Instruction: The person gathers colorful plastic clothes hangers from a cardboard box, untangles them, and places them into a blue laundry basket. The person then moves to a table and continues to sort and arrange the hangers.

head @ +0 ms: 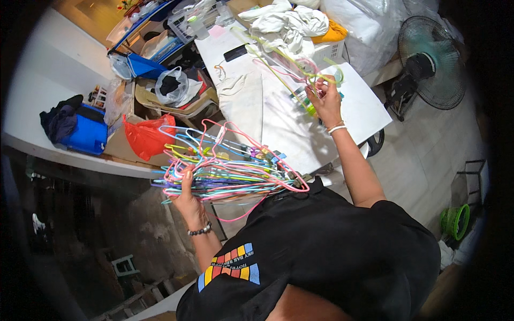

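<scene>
My left hand [188,200] grips a thick bundle of coloured wire clothes hangers [237,176], pink, blue, green and purple, near their hook ends. Clips [297,178] cluster at the bundle's far end, close to my black shirt. Over the white table [353,92], my right hand [327,102] is closed around a few more hangers [287,70], yellow-green and pink, which look blurred. Small coloured clips [311,109] hang just below that hand. A folded cream cloth [241,100] lies on the table between the two groups of hangers.
White cloths [287,24] are heaped at the table's back, beside a dark phone [237,52] and a bottle [197,27]. A black fan [429,62] stands to the right. Leftward are a red plastic bag [149,136], a blue bin [86,128] and a beige chair [176,102].
</scene>
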The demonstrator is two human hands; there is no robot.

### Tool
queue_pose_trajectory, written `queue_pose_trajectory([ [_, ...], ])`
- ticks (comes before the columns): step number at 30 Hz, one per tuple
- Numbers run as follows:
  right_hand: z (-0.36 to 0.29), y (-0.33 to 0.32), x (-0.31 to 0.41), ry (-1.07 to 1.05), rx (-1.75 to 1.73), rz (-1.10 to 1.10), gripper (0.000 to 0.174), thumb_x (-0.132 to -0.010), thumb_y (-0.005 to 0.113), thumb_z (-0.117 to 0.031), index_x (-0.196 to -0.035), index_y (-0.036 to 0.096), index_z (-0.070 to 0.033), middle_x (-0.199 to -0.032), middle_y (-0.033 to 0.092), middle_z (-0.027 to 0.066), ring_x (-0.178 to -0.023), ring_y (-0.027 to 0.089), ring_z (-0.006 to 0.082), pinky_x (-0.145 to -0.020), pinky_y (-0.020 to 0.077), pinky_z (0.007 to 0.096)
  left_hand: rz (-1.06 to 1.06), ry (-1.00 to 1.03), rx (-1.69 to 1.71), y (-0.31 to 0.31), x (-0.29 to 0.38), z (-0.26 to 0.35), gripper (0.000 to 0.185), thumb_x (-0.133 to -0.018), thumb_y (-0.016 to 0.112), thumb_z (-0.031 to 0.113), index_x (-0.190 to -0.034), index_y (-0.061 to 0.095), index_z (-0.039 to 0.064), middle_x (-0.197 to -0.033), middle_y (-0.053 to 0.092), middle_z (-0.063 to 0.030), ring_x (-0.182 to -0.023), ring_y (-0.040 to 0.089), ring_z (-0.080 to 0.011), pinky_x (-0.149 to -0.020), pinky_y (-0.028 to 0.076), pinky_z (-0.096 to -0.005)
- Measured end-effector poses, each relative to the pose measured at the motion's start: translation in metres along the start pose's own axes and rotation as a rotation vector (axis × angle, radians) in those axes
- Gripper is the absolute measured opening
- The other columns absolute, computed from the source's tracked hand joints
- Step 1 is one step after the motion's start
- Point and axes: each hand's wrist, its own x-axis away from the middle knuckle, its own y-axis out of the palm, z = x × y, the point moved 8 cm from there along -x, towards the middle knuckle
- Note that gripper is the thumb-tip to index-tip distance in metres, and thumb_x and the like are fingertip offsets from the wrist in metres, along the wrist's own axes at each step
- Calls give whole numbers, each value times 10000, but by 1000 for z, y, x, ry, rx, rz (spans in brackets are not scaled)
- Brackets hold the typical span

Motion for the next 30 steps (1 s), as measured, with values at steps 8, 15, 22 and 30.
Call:
queue_pose_trajectory([
  [8,48,25,-5,191,227,-280,459,-711,867,-450,-805,676,-43,-671,648,99,-611,602,230,-595,476,358,-64,0,-41,19,0,2,240,-861,721,-8,-1090,650,-18,-987,734,-129,-917,687,-172,-888,527,-332],
  [15,-19,38,-1,391,-309,-449,217,-944,690,-242,-930,669,-27,-670,630,-12,-469,455,20,-428,340,198,-177,-37,-58,47,-11,-1,239,-854,734,-2,-1085,680,-33,-1002,734,-106,-917,690,-161,-893,519,-318],
  [22,-129,62,47,161,-412,-723,138,-925,611,-116,-946,693,-8,-681,648,1,-572,556,39,-506,439,225,-334,-86,20,106,-14,-19,378,-855,742,19,-1206,625,-57,-1176,693,-140,-984,699,-201,-919,537,-339],
  [30,-107,85,96,191,-394,-825,175,-861,715,-126,-942,712,29,-728,673,28,-707,623,62,-625,484,242,-495,-178,156,128,3,-43,516,-878,702,-51,-1346,485,-44,-1190,660,-164,-1015,685,-226,-887,594,-311],
])
